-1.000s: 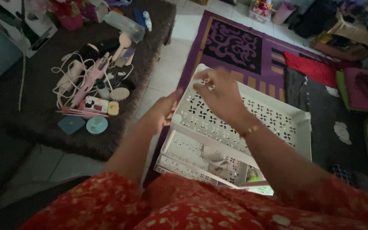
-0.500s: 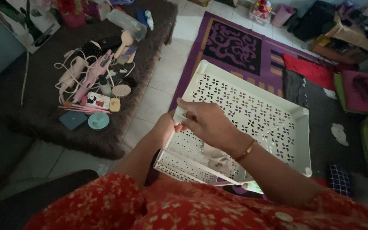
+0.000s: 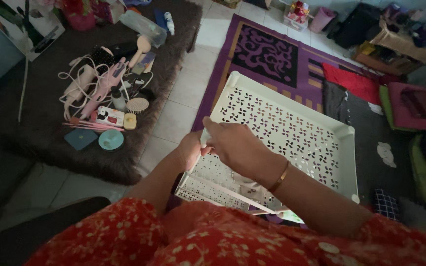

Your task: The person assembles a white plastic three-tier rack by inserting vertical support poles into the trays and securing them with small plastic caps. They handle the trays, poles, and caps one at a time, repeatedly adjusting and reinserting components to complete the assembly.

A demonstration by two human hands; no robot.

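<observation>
— Head view first. Where to find the upper tray [image 3: 292, 133]?

— Straight ahead, over the purple rug [image 3: 267, 49]. Sitting above the lower shelf [image 3: 213, 184], both of the same white perforated plastic.

— And the grip?

— Clamped with the right hand [image 3: 235, 145] on the near-left corner [image 3: 205, 134], fingers curled round it. Backed by the left hand [image 3: 191, 150], tucked just beside and below. Impossible to tell whether closed or merely bracing there, being half hidden.

— How best to handle that corner?

— Probably by pressing straight down on it rather than at a slant, steadying from below with the left. Worth checking the other three corners for level seating before leaning in. Otherwise likely to jam, or to flex the thin plastic.

— Anything to mind round about?

— To the left, well apart on the dark shaggy mat [image 3: 40, 123]: a pink hair dryer [image 3: 105, 83], a round brush [image 3: 137, 105], a teal compact [image 3: 111, 140], tangled white cords. To the right, a red cloth [image 3: 353, 81] near the tray's far edge. Better not to drag the tray onto it.

— Anything unreadable?

— Hard to make out how the gripped corner meets the shelf below, being covered by the right hand.
</observation>
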